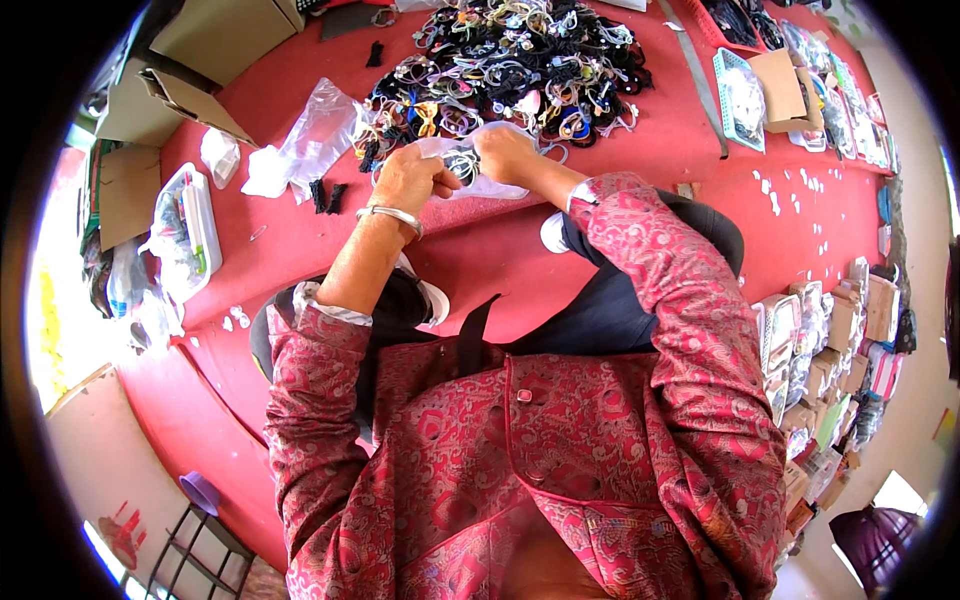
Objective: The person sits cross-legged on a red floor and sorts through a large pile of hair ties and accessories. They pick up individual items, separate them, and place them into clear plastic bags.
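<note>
Both hands are together at the near edge of a big pile of hair ties (520, 65), mostly black with coloured and pale ones mixed in. Between them is a clear plastic bag (488, 188) with a few dark and pale hair ties (462, 165) showing in or against it. My left hand (412, 182), a silver bangle at its wrist, has curled fingers pinching the bag's left side. My right hand (505, 157) is closed on the other side, its fingertips partly hidden by the hand and the film.
Crumpled clear bags (322, 130) and small black bundles (327, 197) lie left of the pile. A white tray (205, 235) and cardboard boxes (215, 40) stand further left. At right are a light-blue basket (728, 100) and stacked packs (825, 350); white scraps (775, 200) dot the red surface.
</note>
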`<action>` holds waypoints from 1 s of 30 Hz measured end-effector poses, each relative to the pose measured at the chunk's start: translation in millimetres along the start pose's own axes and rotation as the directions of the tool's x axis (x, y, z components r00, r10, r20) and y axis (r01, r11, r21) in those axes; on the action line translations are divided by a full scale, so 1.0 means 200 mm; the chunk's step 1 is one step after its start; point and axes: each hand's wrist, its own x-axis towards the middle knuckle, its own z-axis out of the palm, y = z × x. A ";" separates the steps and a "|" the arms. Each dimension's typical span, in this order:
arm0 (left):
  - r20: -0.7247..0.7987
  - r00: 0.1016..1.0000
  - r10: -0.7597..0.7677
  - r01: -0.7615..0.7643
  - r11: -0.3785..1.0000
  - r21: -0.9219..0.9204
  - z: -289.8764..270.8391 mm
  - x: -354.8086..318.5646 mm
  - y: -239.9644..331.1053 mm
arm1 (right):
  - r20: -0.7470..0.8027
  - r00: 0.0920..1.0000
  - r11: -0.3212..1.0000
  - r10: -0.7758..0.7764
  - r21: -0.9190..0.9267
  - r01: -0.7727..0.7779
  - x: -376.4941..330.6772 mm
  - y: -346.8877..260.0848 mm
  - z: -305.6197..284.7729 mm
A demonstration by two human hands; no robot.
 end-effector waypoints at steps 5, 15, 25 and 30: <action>-0.042 0.999 -0.018 0.022 0.996 0.091 -0.02 -0.01 0.02 | -0.121 0.992 0.963 0.046 -0.258 -0.076 -0.01 -0.10 0.11; -0.066 0.997 0.033 -0.038 0.996 -0.081 0.01 0.04 0.07 | 0.260 0.965 0.984 0.009 0.168 -0.054 0.07 -0.18 -0.18; 0.049 0.954 0.296 -0.266 0.909 -0.322 0.00 0.08 0.17 | 0.061 0.992 0.108 -0.110 0.993 -0.049 -0.14 -0.35 -0.43; 0.027 0.888 0.459 -0.442 0.868 -0.228 0.03 0.04 0.33 | -0.140 0.958 0.111 0.252 0.987 0.115 0.07 -0.46 -0.39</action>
